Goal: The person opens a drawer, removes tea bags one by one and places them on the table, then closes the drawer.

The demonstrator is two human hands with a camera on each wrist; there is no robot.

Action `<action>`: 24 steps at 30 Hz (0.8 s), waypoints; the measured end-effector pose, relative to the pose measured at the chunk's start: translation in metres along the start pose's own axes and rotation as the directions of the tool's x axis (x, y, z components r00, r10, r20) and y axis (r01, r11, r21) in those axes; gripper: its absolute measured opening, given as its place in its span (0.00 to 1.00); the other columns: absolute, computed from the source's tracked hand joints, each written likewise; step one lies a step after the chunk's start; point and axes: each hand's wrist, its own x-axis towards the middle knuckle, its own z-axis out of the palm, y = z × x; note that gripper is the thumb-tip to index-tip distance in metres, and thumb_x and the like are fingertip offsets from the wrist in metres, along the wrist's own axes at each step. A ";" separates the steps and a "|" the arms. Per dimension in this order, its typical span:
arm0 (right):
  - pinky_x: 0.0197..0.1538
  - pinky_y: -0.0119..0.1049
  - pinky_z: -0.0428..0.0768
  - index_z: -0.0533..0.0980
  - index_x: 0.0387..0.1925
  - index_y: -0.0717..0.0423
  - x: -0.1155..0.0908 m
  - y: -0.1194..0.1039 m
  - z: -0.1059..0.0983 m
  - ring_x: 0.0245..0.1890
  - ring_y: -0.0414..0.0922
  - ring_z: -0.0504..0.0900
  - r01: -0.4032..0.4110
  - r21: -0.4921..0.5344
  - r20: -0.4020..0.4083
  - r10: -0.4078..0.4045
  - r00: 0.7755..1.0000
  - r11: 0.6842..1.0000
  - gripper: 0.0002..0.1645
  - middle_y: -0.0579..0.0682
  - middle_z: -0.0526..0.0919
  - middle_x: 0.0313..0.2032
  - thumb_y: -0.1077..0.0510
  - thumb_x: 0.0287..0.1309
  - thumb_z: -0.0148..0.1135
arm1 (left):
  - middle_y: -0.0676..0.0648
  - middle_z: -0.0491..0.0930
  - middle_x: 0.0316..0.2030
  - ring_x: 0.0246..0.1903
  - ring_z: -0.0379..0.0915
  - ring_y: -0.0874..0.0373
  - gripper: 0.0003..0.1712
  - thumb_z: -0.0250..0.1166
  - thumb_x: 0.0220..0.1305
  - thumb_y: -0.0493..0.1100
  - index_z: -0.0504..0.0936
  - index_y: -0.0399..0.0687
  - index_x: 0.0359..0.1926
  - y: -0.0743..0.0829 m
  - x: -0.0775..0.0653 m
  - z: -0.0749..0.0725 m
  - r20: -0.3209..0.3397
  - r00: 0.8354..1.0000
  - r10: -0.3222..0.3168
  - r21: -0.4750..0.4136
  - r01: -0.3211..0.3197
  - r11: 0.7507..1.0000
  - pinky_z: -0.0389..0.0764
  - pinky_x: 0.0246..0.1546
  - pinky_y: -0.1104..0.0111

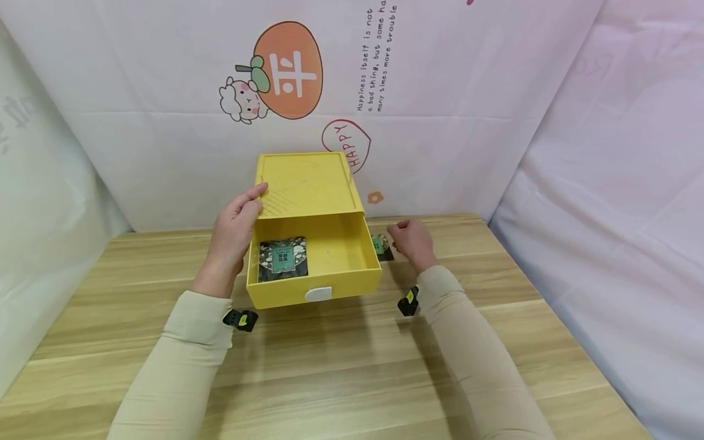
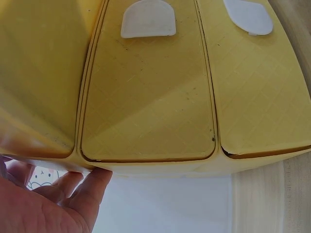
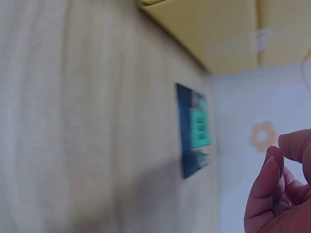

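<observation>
A yellow drawer cabinet (image 1: 308,180) stands near the back of the table, its top drawer (image 1: 286,294) pulled out. My left hand (image 1: 233,229) holds the cabinet by its left side near the top, with the thumb on the upper edge. A dark packet with a green label (image 1: 283,260) lies in the left part of the drawer. Another such packet (image 3: 192,131) lies on the table to the right of the cabinet. Close beside that one is my right hand (image 1: 411,241), raised above the table, its fingers bent and nothing visible between thumb and fingertips.
Below the pulled-out drawer, two closed drawers with white tabs (image 2: 148,19) show in the left wrist view. Behind the wood-grain table (image 1: 330,379) hangs a printed white cloth (image 1: 440,73), and white cloth walls stand on both sides.
</observation>
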 end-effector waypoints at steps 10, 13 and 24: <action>0.46 0.45 0.86 0.78 0.60 0.58 -0.016 -0.040 -0.030 0.41 0.51 0.89 0.108 0.078 -0.050 -0.104 0.993 0.991 0.28 0.56 0.87 0.48 0.42 0.72 0.56 | 0.58 0.64 0.77 0.79 0.53 0.55 0.29 0.47 0.79 0.54 0.71 0.62 0.76 0.001 0.000 0.000 0.002 1.000 0.001 0.004 -0.001 1.000 0.58 0.70 0.51; 0.45 0.44 0.86 0.75 0.61 0.57 -0.026 -0.056 -0.036 0.42 0.51 0.88 0.143 0.090 -0.062 -0.137 0.989 0.986 0.28 0.55 0.86 0.49 0.41 0.73 0.57 | 0.58 0.65 0.77 0.79 0.53 0.55 0.29 0.47 0.79 0.54 0.71 0.62 0.76 0.001 0.000 -0.001 0.001 1.000 0.004 0.004 -0.004 1.000 0.59 0.69 0.51; 0.44 0.43 0.84 0.76 0.59 0.55 -0.072 -0.112 -0.052 0.38 0.49 0.85 0.295 0.085 -0.092 -0.287 0.954 0.952 0.26 0.51 0.84 0.44 0.41 0.72 0.58 | 0.58 0.65 0.77 0.76 0.56 0.55 0.29 0.47 0.79 0.54 0.72 0.62 0.76 0.001 -0.001 -0.001 -0.001 1.000 0.005 0.006 -0.005 1.000 0.58 0.61 0.53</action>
